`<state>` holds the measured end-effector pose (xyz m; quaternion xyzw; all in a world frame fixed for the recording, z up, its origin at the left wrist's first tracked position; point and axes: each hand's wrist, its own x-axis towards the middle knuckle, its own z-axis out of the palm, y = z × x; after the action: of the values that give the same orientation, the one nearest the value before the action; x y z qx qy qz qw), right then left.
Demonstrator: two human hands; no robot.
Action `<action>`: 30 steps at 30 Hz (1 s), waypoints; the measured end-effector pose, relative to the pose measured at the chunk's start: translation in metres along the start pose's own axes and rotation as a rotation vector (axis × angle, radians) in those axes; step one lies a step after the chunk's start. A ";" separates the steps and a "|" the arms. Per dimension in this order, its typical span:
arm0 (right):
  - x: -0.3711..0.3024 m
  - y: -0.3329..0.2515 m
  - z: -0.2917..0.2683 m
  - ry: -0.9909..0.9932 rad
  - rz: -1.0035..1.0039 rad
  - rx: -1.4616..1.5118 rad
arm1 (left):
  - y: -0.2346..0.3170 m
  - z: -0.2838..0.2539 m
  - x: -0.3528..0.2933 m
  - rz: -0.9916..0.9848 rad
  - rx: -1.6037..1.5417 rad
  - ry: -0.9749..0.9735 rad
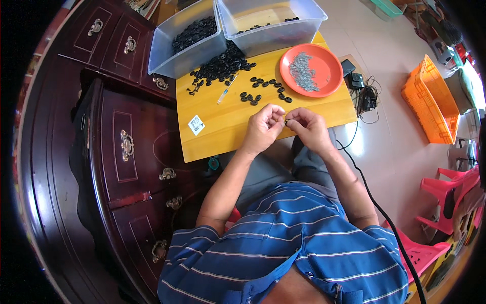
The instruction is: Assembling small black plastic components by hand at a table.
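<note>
Both my hands meet over the near edge of a yellow wooden table (223, 137). My right hand (311, 133) pinches a small black part (287, 122) between thumb and fingertips. Close beside it, my left hand (262, 129) has its fingers pressed together; whatever they grip is hidden. Just beyond the hands lie several small black oval pieces (253, 98) with holes, loosely scattered. A round red plate (331, 65) to the far right carries a heap of small grey metal pieces (302, 73), too small to name.
Two see-through plastic bins (162, 58) (283, 38) with black parts stand at the back, a black heap (223, 66) before them. A thin pen-like stick (227, 89) and white label (196, 124) lie left. Dark drawers (121, 137) flank the table; an orange basket (430, 101) stands right.
</note>
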<state>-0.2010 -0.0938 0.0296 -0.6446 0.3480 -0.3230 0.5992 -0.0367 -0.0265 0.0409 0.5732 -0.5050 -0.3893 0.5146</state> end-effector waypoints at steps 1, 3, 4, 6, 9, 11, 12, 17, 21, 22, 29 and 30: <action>0.000 -0.005 -0.002 -0.014 -0.010 -0.074 | 0.000 -0.002 -0.001 -0.008 0.005 -0.002; 0.000 -0.015 -0.006 -0.045 -0.029 -0.224 | 0.002 -0.003 -0.001 -0.012 0.030 -0.013; 0.000 -0.016 -0.006 -0.054 -0.023 -0.238 | 0.004 -0.003 0.000 -0.008 0.051 -0.021; -0.001 -0.016 -0.008 -0.075 -0.010 -0.266 | 0.006 -0.003 0.001 0.013 0.081 -0.023; 0.000 0.002 -0.005 -0.057 0.042 -0.095 | 0.007 0.000 0.003 0.042 0.117 -0.011; 0.000 0.014 -0.005 -0.053 0.069 -0.017 | 0.009 0.002 0.004 0.037 0.155 -0.007; 0.000 0.015 -0.005 -0.053 0.084 0.020 | 0.007 0.003 0.004 0.039 0.146 -0.003; 0.001 0.016 -0.004 -0.048 0.089 0.089 | 0.003 0.005 0.005 0.035 0.119 0.005; 0.002 0.014 -0.006 -0.055 0.097 0.061 | 0.004 0.003 0.007 -0.036 0.097 -0.048; 0.003 0.014 -0.006 -0.058 0.094 0.073 | 0.001 0.002 0.008 -0.042 0.076 -0.054; 0.014 0.024 -0.017 -0.038 0.136 0.306 | 0.005 -0.033 0.017 -0.033 0.251 0.008; 0.015 0.024 -0.019 -0.029 0.147 0.324 | 0.005 -0.038 0.016 -0.029 0.343 0.040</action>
<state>-0.2102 -0.1180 0.0068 -0.5170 0.3288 -0.3210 0.7222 0.0018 -0.0345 0.0531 0.6673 -0.5455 -0.2934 0.4136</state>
